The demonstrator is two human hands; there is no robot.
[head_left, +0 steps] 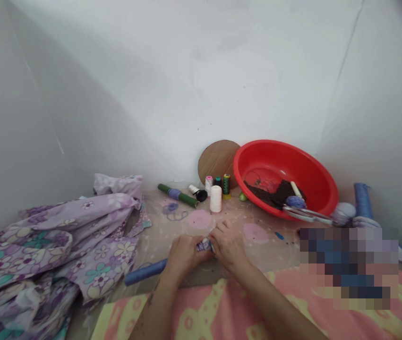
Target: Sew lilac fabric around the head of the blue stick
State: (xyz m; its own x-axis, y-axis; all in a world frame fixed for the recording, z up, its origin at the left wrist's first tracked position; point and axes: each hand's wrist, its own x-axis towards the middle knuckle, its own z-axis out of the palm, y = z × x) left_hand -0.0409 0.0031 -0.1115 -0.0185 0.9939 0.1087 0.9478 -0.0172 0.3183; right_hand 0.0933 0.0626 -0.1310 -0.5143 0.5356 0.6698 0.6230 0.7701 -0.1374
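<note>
My left hand (pixel 185 255) and my right hand (pixel 226 245) are close together above the floor mat, fingers closed round a small purple-and-white patterned cloth piece (pixel 205 244). Most of the cloth is hidden by the fingers. A blue tube (pixel 146 272) sticks out to the left from behind my left wrist; whether it touches the hand I cannot tell. Beyond the hands stands a white thread spool (pixel 215 199). To its left lie a green tube (pixel 179 196) wound with purple yarn and a loose bit of purple yarn (pixel 175 212).
Floral lilac fabric (pixel 105 250) lies heaped at left. A red basin (pixel 286 151) leans at back right, holding dark material and a yarn ball, beside a brown disc (pixel 218 158). Several spools (pixel 226 184) stand by the wall. Pink-yellow cloth (pixel 215 311) covers the front; a pixelated patch hides part of the right.
</note>
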